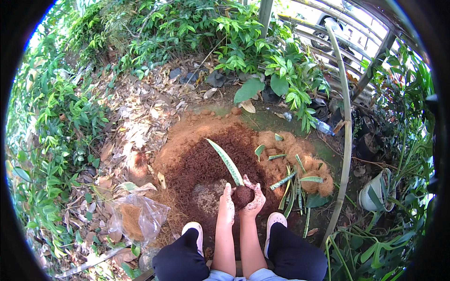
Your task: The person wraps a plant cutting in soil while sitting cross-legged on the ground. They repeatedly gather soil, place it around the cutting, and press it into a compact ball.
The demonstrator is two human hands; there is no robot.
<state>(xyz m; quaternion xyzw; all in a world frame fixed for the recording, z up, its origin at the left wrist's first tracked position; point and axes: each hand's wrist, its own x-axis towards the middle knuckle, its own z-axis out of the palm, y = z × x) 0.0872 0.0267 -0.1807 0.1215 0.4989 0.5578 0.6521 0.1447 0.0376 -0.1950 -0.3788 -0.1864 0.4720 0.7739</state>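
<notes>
My left hand and my right hand are cupped together around a ball of dark brown growing medium, both smeared with it. From the top of the ball a snake plant leaf rises and leans to the upper left. Beneath and beyond the hands lies a heap of dark, moist growing medium, ringed by lighter brown material. Coconut fibre balls sit to the right, with cut snake plant pieces on and beside them.
A clear plastic bag with fibre lies at the left on dry leaves. At the right are a bent pole, a white pot and a plastic bottle. Leafy shrubs and a slatted fence stand beyond. Two light clogs flank the arms.
</notes>
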